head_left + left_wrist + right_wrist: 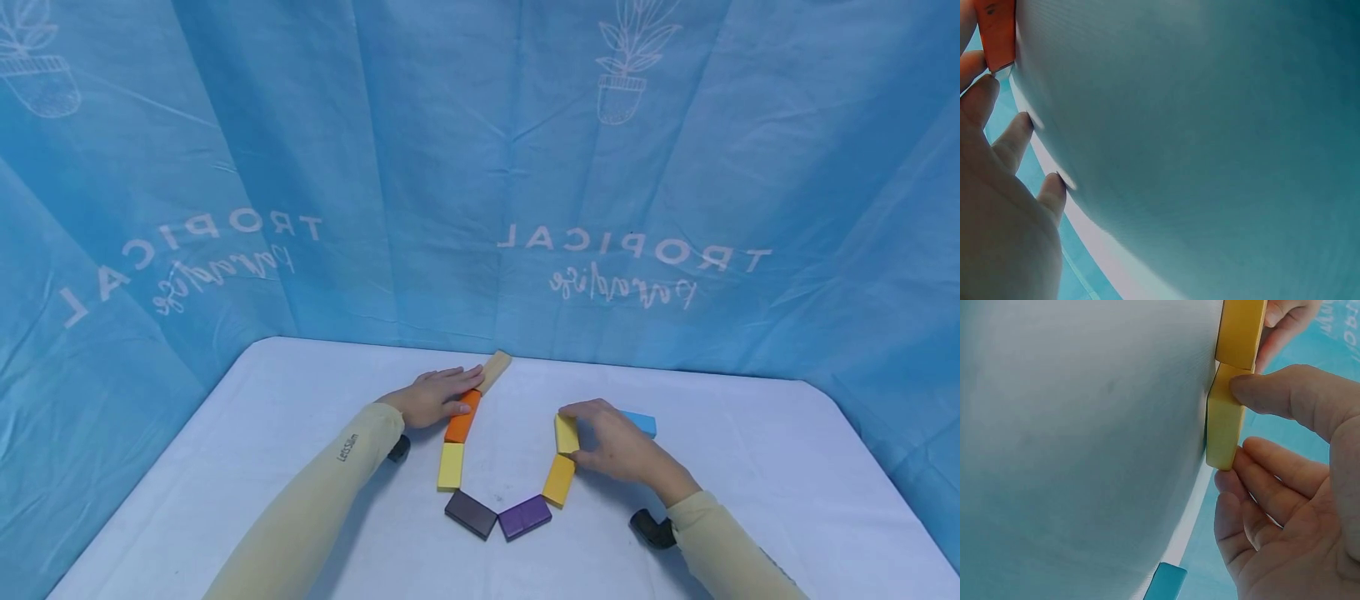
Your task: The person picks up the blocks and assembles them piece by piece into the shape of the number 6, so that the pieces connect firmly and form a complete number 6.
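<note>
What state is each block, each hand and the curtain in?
Tan block: lying down, slanted.
Orange block: lying down, partly covered.
Left pale yellow block: lying down.
Dark brown block: lying down.
Purple block: lying down.
Amber block: lying down.
Right pale yellow block: pinched.
Blue block: apart, partly hidden.
Left hand: fingers extended.
Right hand: pinching right pale yellow block.
Curtain: hanging, creased.
</note>
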The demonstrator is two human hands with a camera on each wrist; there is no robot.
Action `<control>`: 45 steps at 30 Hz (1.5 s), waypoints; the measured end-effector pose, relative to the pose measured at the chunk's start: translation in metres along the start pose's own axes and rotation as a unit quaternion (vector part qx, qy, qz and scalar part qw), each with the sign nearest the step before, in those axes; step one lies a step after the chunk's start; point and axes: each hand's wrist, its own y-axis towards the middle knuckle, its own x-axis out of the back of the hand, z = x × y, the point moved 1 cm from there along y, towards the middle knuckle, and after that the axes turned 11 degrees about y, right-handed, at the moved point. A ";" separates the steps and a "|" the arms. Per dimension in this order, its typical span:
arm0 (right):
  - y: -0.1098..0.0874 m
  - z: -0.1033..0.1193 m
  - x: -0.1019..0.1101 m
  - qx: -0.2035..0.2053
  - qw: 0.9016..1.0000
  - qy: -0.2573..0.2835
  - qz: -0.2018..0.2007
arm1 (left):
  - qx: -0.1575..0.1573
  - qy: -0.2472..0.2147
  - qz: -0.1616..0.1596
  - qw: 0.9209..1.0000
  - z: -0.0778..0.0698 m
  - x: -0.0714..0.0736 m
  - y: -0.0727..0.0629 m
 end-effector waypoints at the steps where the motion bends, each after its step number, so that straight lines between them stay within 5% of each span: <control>1: 0.000 0.000 0.000 -0.002 1.000 0.001 0.001 | -0.001 0.000 0.000 1.000 0.000 0.000 0.000; 17: 0.000 -0.015 0.007 -0.041 0.993 0.108 0.009 | 0.007 -0.002 -0.001 1.000 0.000 -0.001 0.000; 24: 0.002 -0.014 0.008 -0.067 0.993 0.098 0.012 | 0.005 -0.003 -0.002 1.000 0.000 0.000 0.000; 45: 0.004 -0.015 0.007 -0.059 0.995 0.083 0.016 | 0.003 -0.002 -0.004 1.000 0.002 -0.002 0.001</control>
